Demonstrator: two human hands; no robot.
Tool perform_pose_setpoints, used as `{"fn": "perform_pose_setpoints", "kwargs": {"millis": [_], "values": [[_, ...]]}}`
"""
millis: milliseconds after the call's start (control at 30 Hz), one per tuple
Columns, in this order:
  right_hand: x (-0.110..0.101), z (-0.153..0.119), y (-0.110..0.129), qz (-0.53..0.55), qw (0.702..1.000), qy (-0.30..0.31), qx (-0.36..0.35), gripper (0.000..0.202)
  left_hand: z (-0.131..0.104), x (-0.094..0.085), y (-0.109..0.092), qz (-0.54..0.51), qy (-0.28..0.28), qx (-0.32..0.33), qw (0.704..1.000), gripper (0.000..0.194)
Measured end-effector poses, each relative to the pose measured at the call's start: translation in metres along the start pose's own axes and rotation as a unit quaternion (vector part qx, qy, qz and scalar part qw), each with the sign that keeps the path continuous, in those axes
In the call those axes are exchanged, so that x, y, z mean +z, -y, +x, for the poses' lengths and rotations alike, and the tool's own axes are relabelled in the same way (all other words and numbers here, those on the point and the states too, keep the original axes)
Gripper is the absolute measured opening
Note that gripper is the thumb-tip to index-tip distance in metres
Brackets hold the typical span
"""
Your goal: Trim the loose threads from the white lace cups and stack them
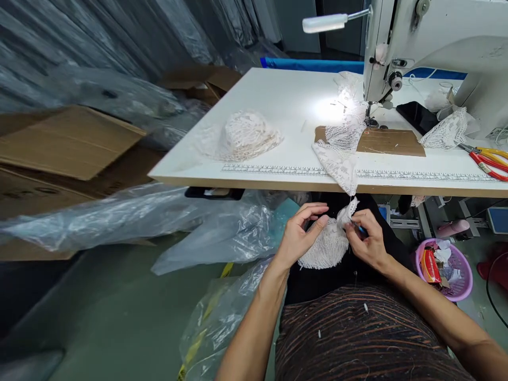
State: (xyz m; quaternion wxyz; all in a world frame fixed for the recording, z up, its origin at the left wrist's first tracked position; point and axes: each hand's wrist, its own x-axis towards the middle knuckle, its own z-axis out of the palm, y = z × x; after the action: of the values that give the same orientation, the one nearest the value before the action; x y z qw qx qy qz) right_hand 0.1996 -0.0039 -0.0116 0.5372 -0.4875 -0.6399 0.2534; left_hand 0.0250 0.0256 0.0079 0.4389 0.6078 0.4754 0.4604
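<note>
Over my lap, below the table's front edge, lies a white lace piece (324,247) with a fringed lower edge. My left hand (304,233) is at its left side, fingers stretched out and thumb apart; the thumb tip meets the lace. My right hand (367,237) pinches the gathered upper right part of the lace, and a small blue bit shows between its fingers, too small to name. Just above, a strip of white lace (337,159) hangs over the table edge from under the needle of the sewing machine (377,58); its lower tip nearly meets the piece in my lap.
On the white table (278,95) are a lace pile (250,135), a brown cardboard strip (391,143), a black phone-like object (416,117), more lace (448,129) and red-and-yellow-handled pliers (490,161). A purple waste basket (462,288) stands at right; cardboard boxes (71,140) and plastic sheeting (222,233) at left.
</note>
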Motion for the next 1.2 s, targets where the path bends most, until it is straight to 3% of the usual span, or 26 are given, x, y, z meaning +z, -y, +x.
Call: {"fn": "perform_pose_setpoints", "kwargs": {"millis": [67,133,267,367,467,567,733,900,967,1067,1200], "values": [[-0.007,-0.013,0.018,0.055,0.995,0.078,-0.003,0.011,-0.002,0.007,-0.005,-0.046,0.024,0.001,0.999,0.031],[-0.014,-0.024,0.036,0.123,0.978,0.166,0.007,0.013,-0.007,0.015,-0.008,-0.136,0.084,-0.035,0.987,0.039],[-0.023,-0.036,0.053,0.214,0.939,0.267,0.043,0.014,-0.028,0.024,-0.012,-0.293,0.222,-0.161,0.916,0.056],[-0.030,-0.034,0.048,0.230,0.919,0.305,0.098,0.018,-0.040,0.016,-0.015,-0.269,0.214,-0.192,0.919,0.052],[-0.034,-0.028,0.037,0.191,0.942,0.241,0.137,0.019,-0.043,0.004,-0.021,-0.195,0.176,-0.181,0.948,0.042],[-0.031,-0.023,0.028,0.093,0.978,0.151,0.112,0.021,-0.040,-0.004,-0.028,-0.110,0.151,-0.162,0.969,0.035],[-0.019,-0.024,0.019,-0.072,0.987,0.139,-0.042,0.023,-0.037,-0.004,-0.030,-0.031,0.141,-0.132,0.981,0.033],[-0.015,-0.028,0.015,-0.119,0.974,0.162,-0.101,0.014,-0.036,-0.003,-0.030,-0.049,0.134,-0.128,0.981,0.035],[-0.016,-0.028,0.018,-0.078,0.979,0.174,-0.069,0.014,-0.035,-0.004,-0.030,-0.065,0.149,-0.132,0.978,0.033],[-0.019,-0.025,0.025,0.022,0.982,0.186,0.036,0.013,-0.034,-0.006,-0.028,-0.075,0.164,-0.152,0.972,0.032],[-0.021,-0.019,0.027,0.099,0.966,0.202,0.126,0.015,-0.037,-0.006,-0.021,-0.094,0.143,-0.205,0.964,0.040]]}}
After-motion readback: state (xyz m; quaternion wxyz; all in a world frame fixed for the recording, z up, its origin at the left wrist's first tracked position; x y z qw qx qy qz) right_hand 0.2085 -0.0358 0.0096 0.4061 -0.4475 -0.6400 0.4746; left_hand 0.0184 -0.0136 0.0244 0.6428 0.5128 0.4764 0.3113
